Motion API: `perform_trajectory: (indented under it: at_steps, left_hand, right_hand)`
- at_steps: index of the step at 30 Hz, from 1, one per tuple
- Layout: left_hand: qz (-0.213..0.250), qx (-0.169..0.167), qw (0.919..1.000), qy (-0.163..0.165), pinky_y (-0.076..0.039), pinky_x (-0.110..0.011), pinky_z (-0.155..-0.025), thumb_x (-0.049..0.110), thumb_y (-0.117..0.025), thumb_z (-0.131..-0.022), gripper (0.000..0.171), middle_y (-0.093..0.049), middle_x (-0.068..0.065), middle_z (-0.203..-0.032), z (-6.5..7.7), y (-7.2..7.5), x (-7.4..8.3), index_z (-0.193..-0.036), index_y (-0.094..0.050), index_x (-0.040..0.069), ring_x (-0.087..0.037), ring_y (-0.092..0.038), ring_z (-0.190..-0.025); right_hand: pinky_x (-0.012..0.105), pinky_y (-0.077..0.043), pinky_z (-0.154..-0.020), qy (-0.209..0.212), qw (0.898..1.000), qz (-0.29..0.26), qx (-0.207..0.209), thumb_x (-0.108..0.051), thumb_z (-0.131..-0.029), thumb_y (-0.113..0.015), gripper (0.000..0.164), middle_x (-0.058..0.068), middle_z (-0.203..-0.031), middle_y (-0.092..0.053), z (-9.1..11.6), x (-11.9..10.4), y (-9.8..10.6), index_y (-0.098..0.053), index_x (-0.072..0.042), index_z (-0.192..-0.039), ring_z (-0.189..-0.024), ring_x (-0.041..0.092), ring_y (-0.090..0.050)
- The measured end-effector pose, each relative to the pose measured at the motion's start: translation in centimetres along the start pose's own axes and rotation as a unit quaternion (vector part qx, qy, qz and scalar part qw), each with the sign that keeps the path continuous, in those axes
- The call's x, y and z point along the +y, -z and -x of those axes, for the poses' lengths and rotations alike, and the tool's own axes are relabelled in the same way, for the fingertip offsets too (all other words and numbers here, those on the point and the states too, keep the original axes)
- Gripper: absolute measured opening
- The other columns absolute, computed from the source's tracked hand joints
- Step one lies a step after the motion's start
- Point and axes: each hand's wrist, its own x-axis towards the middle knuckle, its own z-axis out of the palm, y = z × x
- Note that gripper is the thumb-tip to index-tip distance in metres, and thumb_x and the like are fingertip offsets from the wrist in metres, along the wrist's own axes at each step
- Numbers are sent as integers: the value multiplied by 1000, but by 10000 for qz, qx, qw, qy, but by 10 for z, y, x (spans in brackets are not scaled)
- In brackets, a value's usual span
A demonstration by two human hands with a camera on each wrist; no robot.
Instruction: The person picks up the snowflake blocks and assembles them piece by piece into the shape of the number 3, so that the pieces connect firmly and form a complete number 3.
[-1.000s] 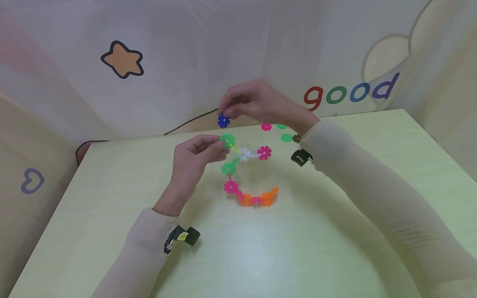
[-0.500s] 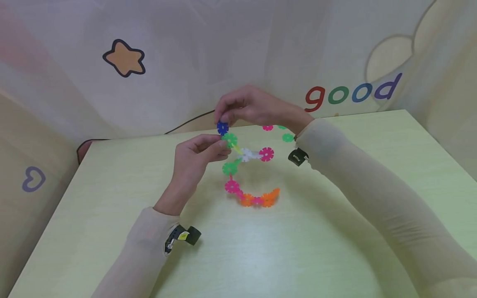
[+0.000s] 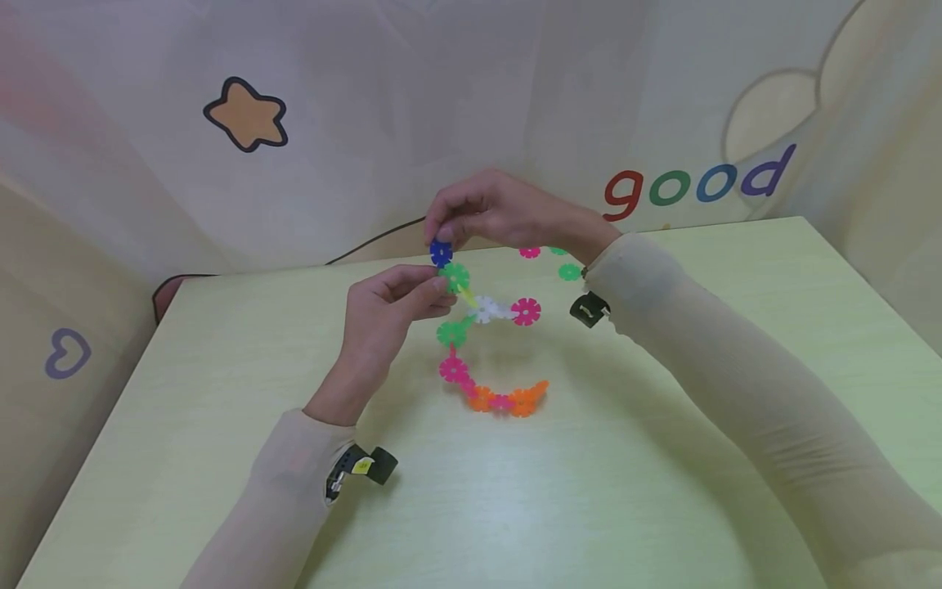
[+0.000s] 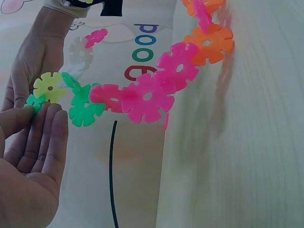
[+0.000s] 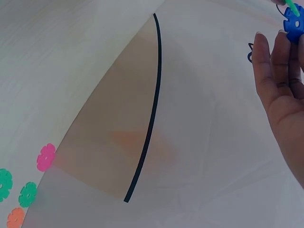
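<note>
My left hand (image 3: 379, 323) pinches a green notched plastic disc (image 3: 457, 279) at the top of a linked chain. Above it, my right hand (image 3: 504, 211) holds a dark blue snowflake disc (image 3: 441, 254) by its upper part, and the two discs meet edge to edge. From the green disc hang a yellow disc (image 4: 49, 88), a white disc (image 3: 484, 309) with a pink disc (image 3: 526, 312) at its end, and a lower green disc (image 3: 452, 334). Pink discs (image 4: 147, 96) and orange discs (image 3: 523, 402) curve below. How deep the blue disc's slot sits is hidden.
Loose discs lie at the table's back edge beneath the right forearm, among them a pink one (image 5: 46, 157), a green one (image 5: 28, 194) and an orange one (image 5: 15, 218). A printed curtain (image 3: 412, 106) hangs behind the pale table (image 3: 625, 491).
My right hand has come down with the blue disc, which now touches the green disc. The left hand stays nearly in place; the hanging chain has swung slightly, its lower end a little left and down.
</note>
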Motion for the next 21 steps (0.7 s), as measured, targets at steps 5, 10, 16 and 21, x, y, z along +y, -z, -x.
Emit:
perform_trajectory:
  at_steps: [5, 10, 16, 21]
  left_hand:
    - [-26, -17, 10000, -41, -62, -40, -93, 12, -73, -103, 23, -79, -13, -100, 0, 0, 0, -116, -74, -6, -40, -77, -96]
    - [-26, 0, 10000, -17, -62, -39, -94, 12, -72, -103, 22, -79, -13, -99, 1, 0, 0, -116, -74, -6, -45, -75, -98]
    - [8, 31, 10000, 26, -62, -40, -93, 11, -71, -103, 21, -79, -12, -97, 0, -1, 0, -117, -72, -5, -32, -79, -91]
    - [133, 55, 9999, 31, -63, -41, -91, 9, -70, -103, 21, -79, -10, -95, 0, -1, 1, -117, -71, -6, -23, -80, -85]
  right_hand:
    - [41, -60, -97, 27, 10000, 19, 75, 4, -105, -62, 13, 13, -101, -73, 1, 0, 0, -74, 3, -107, -94, 30, -71]
    - [42, -61, -94, 282, 9990, 75, 348, 5, -105, -61, 13, 14, -101, -73, 5, 3, 0, -74, 3, -107, -92, 30, -73]
    - [41, -62, -92, 534, 9958, 316, 670, 7, -103, -62, 12, 11, -102, -74, 11, 6, 1, -74, 5, -108, -94, 27, -75]
    - [42, -62, -92, 656, 9951, 323, 665, 10, -100, -66, 12, 11, -101, -74, 13, 9, -2, -75, 4, -106, -93, 26, -74]
